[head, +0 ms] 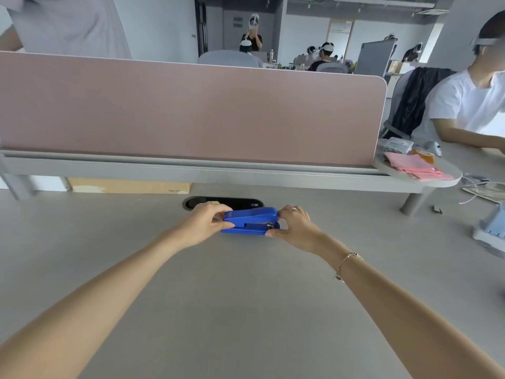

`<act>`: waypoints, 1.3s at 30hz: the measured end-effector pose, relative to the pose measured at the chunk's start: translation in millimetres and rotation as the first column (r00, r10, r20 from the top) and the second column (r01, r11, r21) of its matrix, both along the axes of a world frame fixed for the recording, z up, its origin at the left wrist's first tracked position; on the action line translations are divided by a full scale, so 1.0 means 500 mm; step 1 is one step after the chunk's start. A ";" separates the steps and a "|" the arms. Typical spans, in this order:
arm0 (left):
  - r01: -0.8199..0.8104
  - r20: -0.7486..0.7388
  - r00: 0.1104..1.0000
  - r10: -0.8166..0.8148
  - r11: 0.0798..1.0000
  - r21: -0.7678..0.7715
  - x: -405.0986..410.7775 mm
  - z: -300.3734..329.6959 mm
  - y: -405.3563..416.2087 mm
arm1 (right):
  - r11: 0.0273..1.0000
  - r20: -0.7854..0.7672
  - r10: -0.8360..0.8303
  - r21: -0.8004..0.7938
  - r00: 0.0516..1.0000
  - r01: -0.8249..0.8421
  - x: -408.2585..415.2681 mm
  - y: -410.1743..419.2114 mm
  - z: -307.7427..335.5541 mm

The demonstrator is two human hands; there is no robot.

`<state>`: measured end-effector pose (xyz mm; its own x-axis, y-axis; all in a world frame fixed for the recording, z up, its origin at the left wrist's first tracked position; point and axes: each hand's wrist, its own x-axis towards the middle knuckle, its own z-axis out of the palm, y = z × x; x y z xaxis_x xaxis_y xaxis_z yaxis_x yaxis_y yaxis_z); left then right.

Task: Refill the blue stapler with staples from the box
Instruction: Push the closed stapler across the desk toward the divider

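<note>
The blue stapler (250,220) lies lengthwise on the grey desk (232,296), just in front of the cable slot. My left hand (204,224) grips its left end, thumb below and fingers on top. My right hand (295,225) holds its right end, where the metal staple mouth shows. The stapler's top looks closed down. Behind my left fingers a small pale box-like thing (214,202) sits at the slot; I cannot tell whether it is the staple box.
A black oval cable slot (246,202) opens behind the stapler. A pink divider panel (191,110) walls off the back of the desk. Pink papers (415,166) and packets lie on a round shelf at right. A person in white sits at the far right.
</note>
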<state>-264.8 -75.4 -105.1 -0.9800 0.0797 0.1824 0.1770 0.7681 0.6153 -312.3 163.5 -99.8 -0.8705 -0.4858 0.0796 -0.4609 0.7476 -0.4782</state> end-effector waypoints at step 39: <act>-0.001 0.056 0.998 -0.004 0.996 0.090 -0.130 -0.030 -0.029 | 0.994 0.154 -0.106 0.028 0.982 0.102 -0.128 -0.037 -0.020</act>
<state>-330.0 -89.8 -119.9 -0.9888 0.0665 0.1339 0.1412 0.7087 0.6912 -376.2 144.9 -109.8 -0.9173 -0.3921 -0.0689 -0.3017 0.7976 -0.5223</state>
